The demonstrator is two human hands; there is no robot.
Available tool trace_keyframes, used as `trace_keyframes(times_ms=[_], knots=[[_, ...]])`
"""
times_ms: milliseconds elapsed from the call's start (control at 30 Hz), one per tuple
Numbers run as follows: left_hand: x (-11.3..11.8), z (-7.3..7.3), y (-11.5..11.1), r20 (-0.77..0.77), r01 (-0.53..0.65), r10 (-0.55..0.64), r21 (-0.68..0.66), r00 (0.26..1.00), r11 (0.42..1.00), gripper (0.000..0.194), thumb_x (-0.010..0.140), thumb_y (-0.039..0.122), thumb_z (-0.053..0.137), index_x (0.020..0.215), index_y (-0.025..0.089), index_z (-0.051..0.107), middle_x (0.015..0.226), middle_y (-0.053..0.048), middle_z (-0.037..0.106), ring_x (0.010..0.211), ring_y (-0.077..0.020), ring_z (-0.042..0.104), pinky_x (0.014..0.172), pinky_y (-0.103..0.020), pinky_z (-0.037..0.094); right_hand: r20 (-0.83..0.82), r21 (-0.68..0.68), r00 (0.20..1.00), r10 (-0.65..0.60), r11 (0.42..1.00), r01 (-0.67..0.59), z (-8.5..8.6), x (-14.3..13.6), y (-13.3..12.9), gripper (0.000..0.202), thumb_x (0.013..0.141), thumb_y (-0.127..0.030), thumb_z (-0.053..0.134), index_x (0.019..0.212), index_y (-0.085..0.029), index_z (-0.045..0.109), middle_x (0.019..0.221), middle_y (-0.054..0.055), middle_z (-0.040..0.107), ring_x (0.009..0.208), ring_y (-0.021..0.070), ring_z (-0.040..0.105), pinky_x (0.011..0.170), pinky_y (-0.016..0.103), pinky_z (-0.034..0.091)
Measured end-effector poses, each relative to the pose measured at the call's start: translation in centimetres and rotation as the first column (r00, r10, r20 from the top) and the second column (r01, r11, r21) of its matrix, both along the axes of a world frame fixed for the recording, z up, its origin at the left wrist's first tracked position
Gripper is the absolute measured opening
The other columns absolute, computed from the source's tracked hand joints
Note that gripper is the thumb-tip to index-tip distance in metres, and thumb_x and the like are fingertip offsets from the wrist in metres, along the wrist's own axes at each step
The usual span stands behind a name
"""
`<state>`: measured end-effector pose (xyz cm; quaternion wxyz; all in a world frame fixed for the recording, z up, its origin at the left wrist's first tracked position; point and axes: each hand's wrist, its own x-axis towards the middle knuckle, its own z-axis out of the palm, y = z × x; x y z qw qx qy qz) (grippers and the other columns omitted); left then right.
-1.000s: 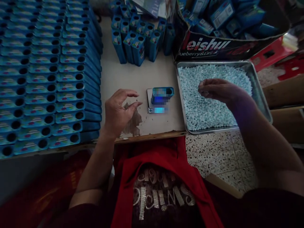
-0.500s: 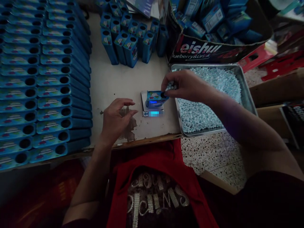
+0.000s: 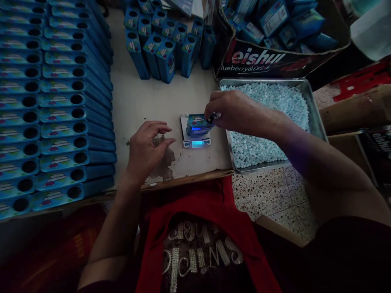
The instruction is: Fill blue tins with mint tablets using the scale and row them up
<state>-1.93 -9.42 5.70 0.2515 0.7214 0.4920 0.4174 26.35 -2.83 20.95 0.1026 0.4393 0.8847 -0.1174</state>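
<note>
On the digital scale [image 3: 187, 143]: one blue candy box [image 3: 197, 120] stands upright, opening facing up.
Right hand [image 3: 226, 110]: fingers closed around a few pale-blue candies [image 3: 218, 115] at that opening.
Left hand [image 3: 146, 145]: empty, thumb and fingers parted, near the scale and apart from the right.
Metal tray [image 3: 231, 156]: full of similar candies.
Opening [image 3: 210, 119]: a slow trickle, without leaning on the box, should limit spills and keep the reading true.

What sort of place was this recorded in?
Probably a packing workshop: rows of blue containers stand on a worn table, near a metal tray of pale pellets and what looks like a digital scale.
</note>
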Motion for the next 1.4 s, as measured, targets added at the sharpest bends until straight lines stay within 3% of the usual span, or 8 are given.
trace_keyframes(times_ms=[300, 467, 667, 833, 1000, 1133, 1300, 1400], knots=[[-0.9, 0.4, 2.5, -0.141, -0.076, 0.071, -0.027, 0.987, 0.997, 0.021, 0.095, 0.030, 0.089, 0.114, 0.028, 0.080, 0.118, -0.005, 0.083, 0.106, -0.0284, 0.080, 0.098, -0.046, 0.067, -0.338, 0.060, 0.929, -0.151, 0.982, 0.181, 0.1, 1.5, 0.2, 0.023, 0.103, -0.016, 0.069, 0.113, -0.022, 0.088, 0.116, 0.010, 0.083, 0.098, 0.0269, 0.076, 0.087, 0.040, 0.056], [0.1, -2.1, 7.3, -0.239, -0.117, 0.088, -0.107, 0.967, 0.987, 0.033, 0.093, 0.028, 0.090, 0.122, 0.027, 0.074, 0.125, -0.007, 0.079, 0.118, -0.0327, 0.075, 0.110, -0.050, 0.063, -0.347, 0.137, 0.913, -0.216, 0.951, 0.277, -4.8, 3.1, 7.0, 0.021, 0.109, -0.029, 0.070, 0.116, -0.019, 0.087, 0.103, 0.010, 0.085, 0.098, 0.0267, 0.077, 0.089, 0.040, 0.057], [2.0, -7.1, 13.3, -0.217, -0.296, 0.262, -0.145, 0.940, 0.944, 0.023, 0.099, 0.024, 0.078, 0.116, 0.023, 0.062, 0.135, -0.015, 0.069, 0.134, -0.0370, 0.066, 0.127, -0.059, 0.052, -0.035, 0.186, 0.999, 0.031, 0.982, -0.024, -12.0, -1.8, 13.9, 0.042, 0.118, -0.015, 0.051, 0.154, -0.015, 0.072, 0.155, 0.017, 0.074, 0.132, 0.0288, 0.073, 0.104, 0.038, 0.055], [2.2, -8.2, 13.1, -0.258, -0.298, 0.271, -0.069, 0.927, 0.952, 0.024, 0.100, 0.031, 0.078, 0.117, 0.024, 0.063, 0.140, -0.019, 0.066, 0.141, -0.0449, 0.061, 0.131, -0.067, 0.047, 0.040, 0.125, 0.997, 0.068, 0.990, -0.072, -14.3, -3.9, 15.0, 0.033, 0.115, -0.004, 0.047, 0.124, -0.010, 0.078, 0.141, 0.017, 0.078, 0.131, 0.0268, 0.069, 0.105, 0.036, 0.055], [2.4, -7.9, 12.5, -0.311, -0.281, 0.249, -0.059, 0.917, 0.958, 0.023, 0.104, 0.034, 0.072, 0.122, 0.022, 0.065, 0.142, -0.021, 0.065, 0.142, -0.0464, 0.059, 0.131, -0.070, 0.046, -0.335, -0.042, 0.925, -0.180, 0.983, 0.176, -11.4, -0.3, 12.7, 0.014, 0.104, -0.018, 0.073, 0.114, -0.012, 0.081, 0.102, 0.008, 0.080, 0.097, 0.0230, 0.073, 0.093, 0.037, 0.059], [2.3, -8.1, 12.6, -0.322, -0.273, 0.252, -0.021, 0.913, 0.962, 0.022, 0.105, 0.039, 0.070, 0.120, 0.024, 0.064, 0.141, -0.020, 0.066, 0.141, -0.0450, 0.058, 0.130, -0.070, 0.047, -0.656, -0.177, 0.730, -0.193, 0.979, 0.100, -6.3, 3.1, 6.7, 0.023, 0.098, -0.030, 0.083, 0.117, -0.016, 0.083, 0.100, 0.007, 0.082, 0.089, 0.0208, 0.072, 0.082, 0.034, 0.058], [2.0, -8.2, 12.6, -0.286, -0.261, 0.264, 0.048, 0.921, 0.964, 0.019, 0.102, 0.041, 0.073, 0.112, 0.027, 0.064, 0.134, -0.019, 0.068, 0.136, -0.0440, 0.060, 0.124, -0.070, 0.050, -0.647, -0.139, 0.760, -0.063, 0.990, -0.036, -3.6, 4.4, 1.4, 0.019, 0.097, -0.021, 0.081, 0.115, -0.021, 0.085, 0.106, 0.006, 0.084, 0.096, 0.0202, 0.072, 0.090, 0.036, 0.058], [1.8, -8.2, 12.7, -0.264, -0.259, 0.260, 0.040, 0.929, 0.965, 0.022, 0.100, 0.042, 0.077, 0.110, 0.028, 0.063, 0.133, -0.018, 0.068, 0.136, -0.0447, 0.061, 0.122, -0.072, 0.050, -0.599, -0.043, 0.795, -0.096, 0.995, 0.088, -3.6, 6.7, 1.5, 0.025, 0.099, -0.018, 0.076, 0.121, -0.020, 0.086, 0.114, 0.008, 0.085, 0.102, 0.0225, 0.072, 0.093, 0.037, 0.057]])
